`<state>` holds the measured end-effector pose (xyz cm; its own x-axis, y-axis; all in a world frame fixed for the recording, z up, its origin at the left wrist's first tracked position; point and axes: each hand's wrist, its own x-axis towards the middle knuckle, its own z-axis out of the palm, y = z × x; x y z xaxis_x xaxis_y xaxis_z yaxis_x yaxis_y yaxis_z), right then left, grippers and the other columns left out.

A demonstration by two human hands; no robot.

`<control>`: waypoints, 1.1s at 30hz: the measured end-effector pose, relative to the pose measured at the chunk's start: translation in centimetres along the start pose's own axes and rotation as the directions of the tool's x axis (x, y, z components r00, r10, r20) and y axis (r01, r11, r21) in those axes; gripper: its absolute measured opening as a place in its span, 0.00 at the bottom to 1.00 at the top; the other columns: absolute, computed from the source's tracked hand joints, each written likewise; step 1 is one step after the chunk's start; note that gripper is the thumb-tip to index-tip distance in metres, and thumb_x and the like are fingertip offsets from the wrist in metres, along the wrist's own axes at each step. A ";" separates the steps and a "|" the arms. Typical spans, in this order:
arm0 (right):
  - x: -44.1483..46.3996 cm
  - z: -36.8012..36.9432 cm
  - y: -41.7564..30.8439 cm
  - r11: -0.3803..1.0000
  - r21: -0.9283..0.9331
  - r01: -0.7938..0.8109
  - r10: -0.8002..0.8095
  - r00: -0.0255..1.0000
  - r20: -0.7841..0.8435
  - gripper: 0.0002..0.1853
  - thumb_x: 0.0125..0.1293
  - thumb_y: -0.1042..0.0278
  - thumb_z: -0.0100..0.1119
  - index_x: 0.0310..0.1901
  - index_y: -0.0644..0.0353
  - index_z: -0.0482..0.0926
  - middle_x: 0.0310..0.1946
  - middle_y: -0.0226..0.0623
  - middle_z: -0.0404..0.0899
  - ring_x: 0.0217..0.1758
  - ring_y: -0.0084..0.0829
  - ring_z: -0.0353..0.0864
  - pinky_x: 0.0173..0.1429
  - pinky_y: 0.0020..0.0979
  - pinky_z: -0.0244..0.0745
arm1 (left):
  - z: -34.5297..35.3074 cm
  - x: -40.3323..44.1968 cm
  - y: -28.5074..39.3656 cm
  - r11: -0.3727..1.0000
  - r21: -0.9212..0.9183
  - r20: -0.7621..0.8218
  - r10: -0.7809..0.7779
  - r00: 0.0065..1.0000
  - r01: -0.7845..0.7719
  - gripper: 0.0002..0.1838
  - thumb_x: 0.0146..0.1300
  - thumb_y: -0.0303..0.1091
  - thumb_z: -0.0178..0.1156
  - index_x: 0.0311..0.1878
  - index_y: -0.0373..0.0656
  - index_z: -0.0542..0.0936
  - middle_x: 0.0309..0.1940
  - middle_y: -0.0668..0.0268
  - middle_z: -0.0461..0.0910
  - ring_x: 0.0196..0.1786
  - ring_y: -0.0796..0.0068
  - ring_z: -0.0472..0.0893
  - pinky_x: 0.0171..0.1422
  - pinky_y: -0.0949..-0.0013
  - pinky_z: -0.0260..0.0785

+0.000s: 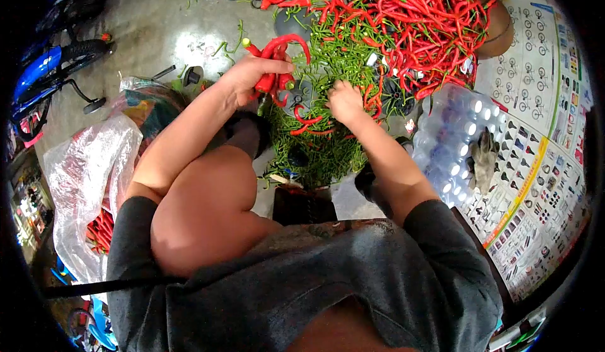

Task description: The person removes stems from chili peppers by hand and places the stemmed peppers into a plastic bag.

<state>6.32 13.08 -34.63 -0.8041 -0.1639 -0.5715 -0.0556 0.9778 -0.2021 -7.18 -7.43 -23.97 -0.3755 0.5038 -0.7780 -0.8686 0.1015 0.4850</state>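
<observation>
Several red chili peppers are held in my left hand, its fingers wrapped round them, above the floor at the upper middle. My right hand is down at the pile of green stems, its fingers bent inward; whatever they hold, if anything, is hidden. Loose red peppers lie on the stems between the two hands. Beyond my right hand rises a large heap of red chilies.
A plastic bag with red peppers lies at the left. Wrapped plastic bottles, a grey glove and a printed sheet are at the right. A blue bicycle stands at the upper left.
</observation>
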 end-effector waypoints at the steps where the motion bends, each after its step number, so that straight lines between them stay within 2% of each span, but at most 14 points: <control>1: -0.1 -0.4 0.0 1.000 0.014 -0.022 0.022 1.000 0.016 0.16 0.50 0.57 0.61 0.38 0.58 0.78 0.43 0.37 0.70 0.53 0.36 0.66 0.53 0.41 0.65 | 0.1 0.1 0.1 1.000 0.021 -0.004 0.005 1.000 -0.005 0.11 0.49 0.28 0.64 0.36 0.44 0.75 0.28 0.70 0.77 0.28 0.78 0.77 0.29 0.71 0.70; 4: -0.7 -0.9 -0.3 0.994 -0.107 0.001 0.007 0.997 0.079 0.15 0.51 0.57 0.60 0.38 0.58 0.79 0.44 0.36 0.70 0.53 0.36 0.65 0.54 0.40 0.64 | 0.5 0.0 0.3 0.998 0.054 0.001 0.028 1.000 -0.028 0.10 0.49 0.27 0.63 0.36 0.42 0.75 0.30 0.68 0.78 0.30 0.77 0.77 0.33 0.72 0.70; 5: -0.8 -0.5 -0.2 0.991 -0.127 0.053 -0.048 0.998 0.035 0.11 0.50 0.64 0.56 0.34 0.58 0.80 0.41 0.36 0.72 0.50 0.36 0.68 0.49 0.40 0.65 | 0.6 0.0 0.3 0.997 0.067 0.010 0.046 0.999 -0.047 0.10 0.49 0.26 0.62 0.37 0.42 0.75 0.33 0.66 0.78 0.32 0.76 0.77 0.36 0.72 0.70; 6: -0.8 -0.3 0.0 0.990 -0.127 0.054 -0.050 0.998 0.035 0.11 0.50 0.64 0.56 0.34 0.58 0.80 0.41 0.36 0.72 0.50 0.36 0.68 0.49 0.40 0.65 | 0.5 0.1 0.2 0.997 0.067 0.009 0.047 0.999 -0.047 0.10 0.49 0.26 0.62 0.37 0.42 0.75 0.33 0.66 0.78 0.32 0.76 0.77 0.36 0.72 0.70; 9: -0.8 -0.6 0.4 0.998 0.060 -0.017 0.030 0.975 -0.222 0.09 0.53 0.62 0.56 0.29 0.57 0.80 0.34 0.36 0.75 0.46 0.39 0.71 0.46 0.42 0.67 | -0.2 0.5 -0.5 0.995 0.046 0.013 0.084 0.996 -0.084 0.11 0.46 0.24 0.62 0.35 0.41 0.75 0.31 0.65 0.78 0.33 0.74 0.78 0.34 0.71 0.72; 12: -0.4 -3.8 0.6 0.969 0.247 0.016 0.078 0.928 -0.366 0.10 0.56 0.60 0.56 0.29 0.57 0.79 0.30 0.36 0.77 0.42 0.42 0.75 0.42 0.40 0.71 | -0.7 1.0 -1.1 0.996 0.070 0.015 0.052 0.999 -0.053 0.11 0.45 0.23 0.60 0.36 0.39 0.75 0.31 0.64 0.78 0.34 0.73 0.78 0.35 0.70 0.72; 16: 0.8 -6.3 -0.4 0.959 0.283 0.007 0.103 0.923 -0.371 0.10 0.56 0.62 0.57 0.36 0.58 0.77 0.34 0.39 0.76 0.42 0.43 0.75 0.42 0.40 0.72 | -0.5 1.5 -1.4 0.992 0.078 -0.024 0.101 0.995 -0.099 0.12 0.45 0.23 0.59 0.37 0.39 0.76 0.32 0.65 0.78 0.33 0.73 0.77 0.37 0.70 0.71; 18: 1.9 -5.9 -1.0 0.948 0.306 -0.084 0.191 0.920 -0.341 0.17 0.54 0.66 0.60 0.46 0.56 0.72 0.40 0.45 0.73 0.42 0.46 0.74 0.45 0.40 0.72 | -0.6 1.5 -1.3 0.989 0.094 -0.033 0.120 0.992 -0.117 0.12 0.45 0.24 0.60 0.37 0.40 0.76 0.32 0.65 0.78 0.34 0.73 0.77 0.37 0.71 0.71; 19: 2.4 -5.7 -1.0 0.964 0.254 -0.074 0.154 0.938 -0.310 0.21 0.54 0.66 0.58 0.51 0.55 0.68 0.47 0.46 0.69 0.46 0.45 0.73 0.46 0.42 0.72 | -0.7 1.6 -1.4 0.992 0.070 -0.069 0.108 0.992 -0.103 0.12 0.46 0.24 0.60 0.37 0.40 0.76 0.32 0.65 0.78 0.34 0.73 0.77 0.37 0.71 0.70; 22: 3.9 -4.6 -0.8 0.971 0.216 -0.104 0.166 0.943 -0.290 0.21 0.54 0.67 0.58 0.51 0.54 0.69 0.47 0.45 0.68 0.48 0.45 0.72 0.47 0.42 0.73 | -1.3 1.5 -1.5 0.997 0.010 -0.141 0.082 0.987 -0.082 0.12 0.46 0.24 0.60 0.38 0.41 0.76 0.33 0.65 0.78 0.34 0.73 0.77 0.35 0.69 0.70; 23: 4.4 -4.0 -0.4 0.984 0.151 -0.090 0.127 0.959 -0.255 0.17 0.53 0.70 0.56 0.47 0.58 0.71 0.45 0.45 0.70 0.46 0.46 0.74 0.46 0.41 0.74 | -1.5 1.4 -1.5 0.997 -0.028 -0.167 0.069 0.984 -0.074 0.12 0.47 0.25 0.60 0.38 0.41 0.76 0.33 0.65 0.78 0.33 0.73 0.77 0.34 0.69 0.70; 27: 6.0 -2.2 1.5 0.975 0.213 -0.067 0.113 0.970 -0.215 0.10 0.54 0.73 0.52 0.38 0.64 0.72 0.40 0.47 0.74 0.40 0.45 0.77 0.46 0.39 0.74 | -1.7 1.1 -1.3 0.995 -0.098 -0.177 0.004 0.984 -0.022 0.12 0.47 0.25 0.61 0.38 0.41 0.76 0.33 0.65 0.78 0.32 0.74 0.77 0.31 0.67 0.70; 31: 4.6 -2.9 1.5 0.912 0.410 -0.005 0.133 0.949 -0.285 0.12 0.54 0.73 0.53 0.42 0.63 0.71 0.43 0.48 0.72 0.46 0.46 0.75 0.48 0.41 0.73 | -1.5 1.3 -1.5 0.994 -0.105 -0.160 0.018 0.987 -0.036 0.12 0.47 0.26 0.61 0.37 0.41 0.76 0.32 0.65 0.78 0.32 0.73 0.77 0.30 0.67 0.70; 33: 4.2 -2.8 0.6 0.935 0.348 -0.069 0.156 0.960 -0.231 0.17 0.56 0.68 0.56 0.48 0.59 0.69 0.47 0.48 0.69 0.48 0.48 0.74 0.49 0.42 0.72 | -1.1 1.3 -1.4 0.993 -0.110 -0.154 0.015 0.988 -0.032 0.12 0.47 0.26 0.62 0.37 0.41 0.76 0.32 0.65 0.78 0.31 0.73 0.77 0.30 0.66 0.70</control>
<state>1.27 13.37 -34.89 -0.9174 0.0257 -0.3972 0.2093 0.8799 -0.4266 -6.81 -7.88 -26.11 -0.4335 0.3672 -0.8230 -0.8865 -0.0096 0.4627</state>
